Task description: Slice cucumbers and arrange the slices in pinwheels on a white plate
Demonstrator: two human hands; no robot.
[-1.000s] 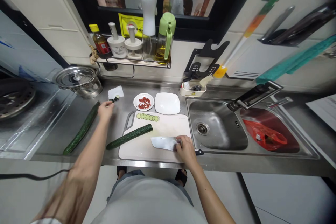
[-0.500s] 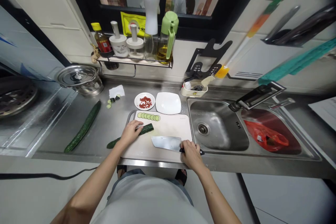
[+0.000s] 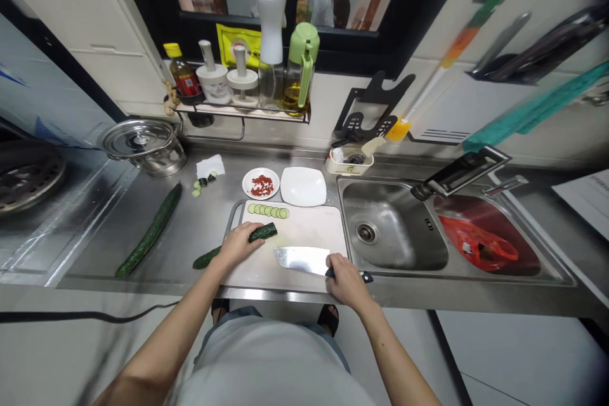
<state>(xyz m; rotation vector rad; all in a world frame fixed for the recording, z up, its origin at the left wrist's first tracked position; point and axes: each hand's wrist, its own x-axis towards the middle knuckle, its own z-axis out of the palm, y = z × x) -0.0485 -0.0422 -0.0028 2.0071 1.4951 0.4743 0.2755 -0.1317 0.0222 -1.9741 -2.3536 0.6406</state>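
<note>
Both hands work well apart from each other over a pale rectangular cutting board point(image 3: 309, 228) with a grey handle, which lies on the brushed stainless-steel surface point(image 3: 188, 228). The left hand point(image 3: 239, 245) is closed over the middle of a long, dark green, bumpy-skinned cucumber point(image 3: 264, 232), which lies aslant across the left part of the board. Its blunt end points right, past the fingers, and its other end reaches over the board's left edge. The right hand point(image 3: 348, 279) is wrapped round the black handle of a broad-bladed steel knife point(image 3: 304, 259); the blade's flat face is turned up, its tip toward the left, near the cucumber but apart from it.

Thin, round, light green slices point(image 3: 269, 211) overlap in a row along the board's far edge. Just beyond stand a round white plate point(image 3: 247, 193) of chopped red bits point(image 3: 261, 186) and a rounded-square white plate point(image 3: 303, 186), side by side. Left of the board, a second whole green cucumber point(image 3: 150, 236) lies on the surface, with small cucumber offcuts point(image 3: 203, 182) beside a white paper sheet point(image 3: 207, 166). Right of the board, a double-basin steel sink point(image 3: 404, 228) holds a crumpled red plastic bag point(image 3: 478, 244) in its farther-right basin.
</note>
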